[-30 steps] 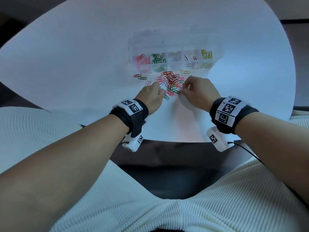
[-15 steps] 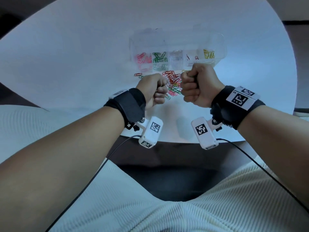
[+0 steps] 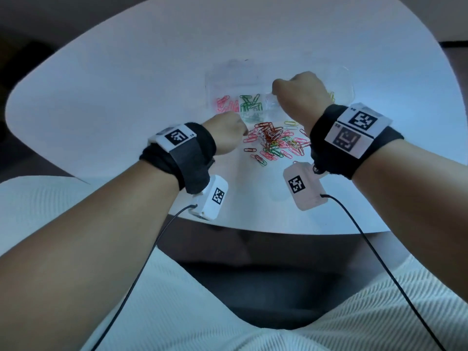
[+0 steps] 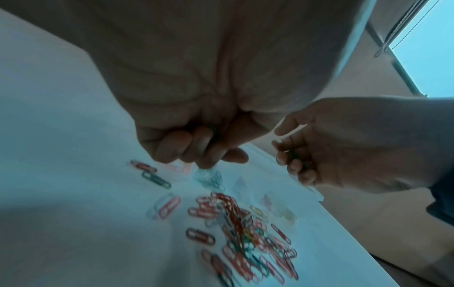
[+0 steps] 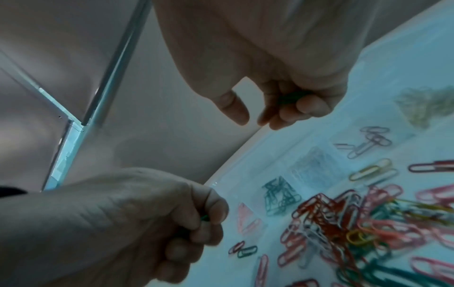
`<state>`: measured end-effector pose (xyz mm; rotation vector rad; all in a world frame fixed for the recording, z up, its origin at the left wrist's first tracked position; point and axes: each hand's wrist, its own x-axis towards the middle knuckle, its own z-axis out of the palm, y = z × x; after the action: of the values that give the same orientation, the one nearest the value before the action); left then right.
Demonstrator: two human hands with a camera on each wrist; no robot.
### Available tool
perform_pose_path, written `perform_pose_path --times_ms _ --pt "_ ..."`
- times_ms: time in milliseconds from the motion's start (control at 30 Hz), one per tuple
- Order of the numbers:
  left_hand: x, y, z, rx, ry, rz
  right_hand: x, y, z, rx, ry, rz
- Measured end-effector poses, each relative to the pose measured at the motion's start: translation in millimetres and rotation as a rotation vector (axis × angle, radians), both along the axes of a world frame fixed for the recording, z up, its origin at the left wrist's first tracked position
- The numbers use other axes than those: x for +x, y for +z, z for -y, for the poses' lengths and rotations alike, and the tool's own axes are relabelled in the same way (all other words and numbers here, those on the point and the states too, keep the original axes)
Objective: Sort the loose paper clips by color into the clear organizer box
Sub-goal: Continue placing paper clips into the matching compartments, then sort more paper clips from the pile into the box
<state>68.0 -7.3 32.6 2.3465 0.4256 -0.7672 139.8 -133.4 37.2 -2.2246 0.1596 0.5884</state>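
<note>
A heap of loose colored paper clips (image 3: 276, 143) lies on the white table just in front of the clear organizer box (image 3: 345, 83). Its compartments hold pink clips (image 3: 225, 105), green clips (image 3: 250, 102) and yellow clips (image 3: 331, 96). My left hand (image 3: 229, 134) hovers curled at the heap's left edge, near the green compartment, and pinches a green clip (image 5: 205, 217). My right hand (image 3: 298, 95) is raised over the middle of the box, fingers curled round green clips (image 5: 292, 97). It hides the middle compartments in the head view.
The round white table (image 3: 126, 84) has its front edge close to my lap. A red clip (image 4: 143, 167) and a green clip (image 4: 156, 179) lie apart, left of the heap. Cables hang from both wrist cameras.
Both hands rose from the heap as fists. The right hand then moved forward over the box, and the left hand shifted toward the green compartment.
</note>
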Motion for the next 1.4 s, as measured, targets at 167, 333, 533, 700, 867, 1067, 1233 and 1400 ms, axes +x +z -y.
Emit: perform_pose_path --times_ms 167,333,533,700,867,1067,1233,1400 --pt "16.9 13.6 -9.2 0.102 0.003 0.122 4.5 5.7 -9.8 0.235 -0.069 -0.067" --pt "40.3 14.1 -10.0 0.145 0.107 0.310 3.5 6.3 -19.6 0.725 -0.308 -0.333" --pt "57.8 4.4 -7.5 0.113 0.193 0.404 1.7 2.0 -15.6 0.723 -0.243 -0.393" --pt "53.4 -9.8 -3.3 0.002 0.176 0.418 0.3 7.5 2.7 0.678 -0.250 -0.227" --pt "33.0 -5.9 -13.1 -0.088 0.223 0.496 -17.1 3.7 38.2 0.568 -0.096 -0.178" --pt "-21.4 0.2 -30.6 0.029 0.107 0.380 -48.0 -15.7 84.6 0.076 0.279 -0.113" --pt "-55.4 -17.6 -43.3 0.109 0.008 0.199 -68.5 -22.7 102.9 -0.185 0.433 -0.071" --pt "-41.9 -36.6 -43.6 0.139 -0.033 0.205 -73.5 -35.6 84.4 -0.288 0.551 0.106"
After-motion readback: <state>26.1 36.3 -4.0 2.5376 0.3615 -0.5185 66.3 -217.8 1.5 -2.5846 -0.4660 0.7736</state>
